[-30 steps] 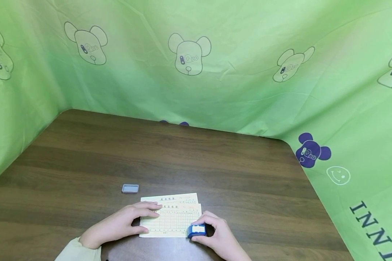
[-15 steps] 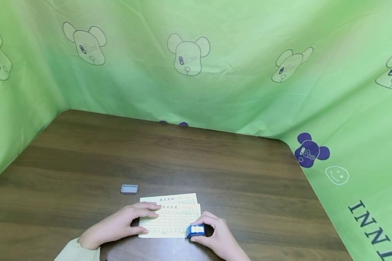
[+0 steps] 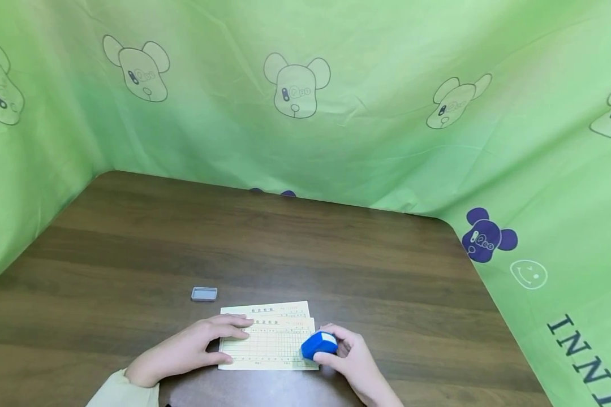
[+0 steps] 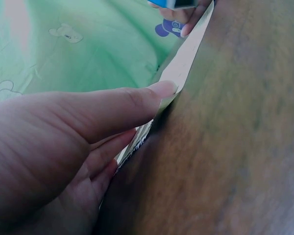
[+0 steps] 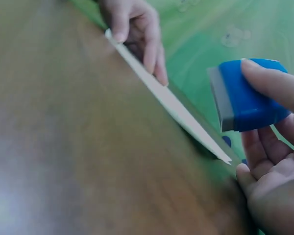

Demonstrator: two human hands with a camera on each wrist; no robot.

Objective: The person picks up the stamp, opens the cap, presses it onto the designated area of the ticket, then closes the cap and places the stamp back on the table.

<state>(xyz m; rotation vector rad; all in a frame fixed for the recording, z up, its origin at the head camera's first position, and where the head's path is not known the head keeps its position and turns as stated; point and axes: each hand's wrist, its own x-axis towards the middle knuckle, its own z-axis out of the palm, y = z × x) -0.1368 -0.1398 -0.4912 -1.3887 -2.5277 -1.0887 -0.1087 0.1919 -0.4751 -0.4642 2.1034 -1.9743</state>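
A printed form (image 3: pixel 265 350) in pale yellow lies on the table, overlapping another similar form (image 3: pixel 295 308) behind it. My left hand (image 3: pixel 203 342) rests on the left side of the forms, fingers spread and fairly straight, with the thumb on the near left corner. Between thumb and fingers my right hand (image 3: pixel 356 359) grips a blue self-inking stamp (image 3: pixel 317 345). The stamp is tilted and raised above the form's lower right corner. In the right wrist view, its grey base (image 5: pixel 220 100) is apart from the paper. A small faint box shows on the form where the stamp stood.
A small greyish rectangular cap or lid (image 3: pixel 204 294) lies on the brown wooden table (image 3: pixel 265 243), behind and left of the forms. Green printed cloth (image 3: pixel 295 147) hangs around the table's back and sides.
My right hand has lifted the stamp off the form's lower right corner, tilting it and moving slightly right. My left hand has stayed in place on the forms.
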